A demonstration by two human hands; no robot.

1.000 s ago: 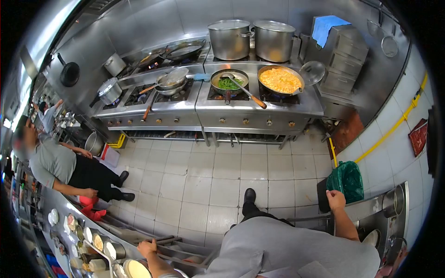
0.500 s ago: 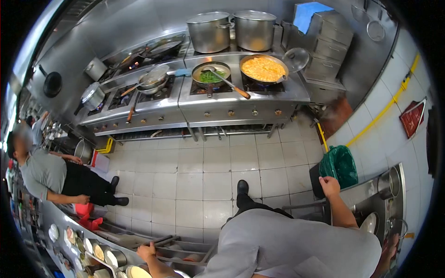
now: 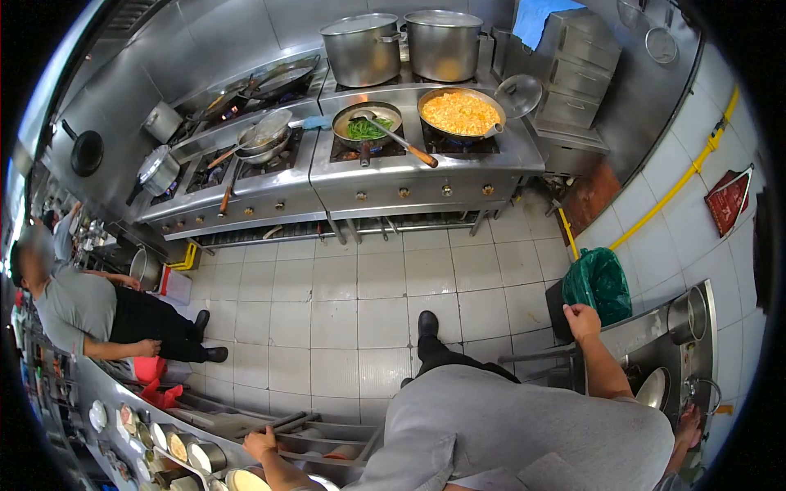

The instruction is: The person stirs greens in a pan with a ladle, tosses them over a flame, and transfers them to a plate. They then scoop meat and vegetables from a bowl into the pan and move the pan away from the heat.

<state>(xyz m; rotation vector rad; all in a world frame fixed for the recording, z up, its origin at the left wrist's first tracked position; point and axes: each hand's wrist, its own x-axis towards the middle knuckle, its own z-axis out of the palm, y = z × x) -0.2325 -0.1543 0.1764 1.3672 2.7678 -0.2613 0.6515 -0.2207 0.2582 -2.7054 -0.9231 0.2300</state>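
Note:
My left hand (image 3: 260, 443) is at the edge of the counter (image 3: 184, 421), fingers curled over it, beside several metal containers of food (image 3: 206, 457). Held out to the right, my right hand (image 3: 582, 321) has its fingers curled together with nothing visible in them. It appears just in front of the bin with a green liner (image 3: 602, 286) and near the sink counter (image 3: 647, 335). Across the floor, a frying pan (image 3: 337, 121) holds green vegetables and a ladle with a wooden handle (image 3: 419, 154). Beside it, a wide pan holds chunky orange-yellow food (image 3: 460, 113).
Two lidded stockpots (image 3: 360, 53) stand at the back of the stove (image 3: 385, 176). A co-worker (image 3: 78, 307) stands at the left. At the far right, another person's hand (image 3: 686, 427) is by the sink tap. Tiled floor (image 3: 332, 323) lies between stove and counter.
The view has shifted slightly, so the stove sits a little higher and further left. The other person's hand by the sink has moved. My hands keep nearly the same pose.

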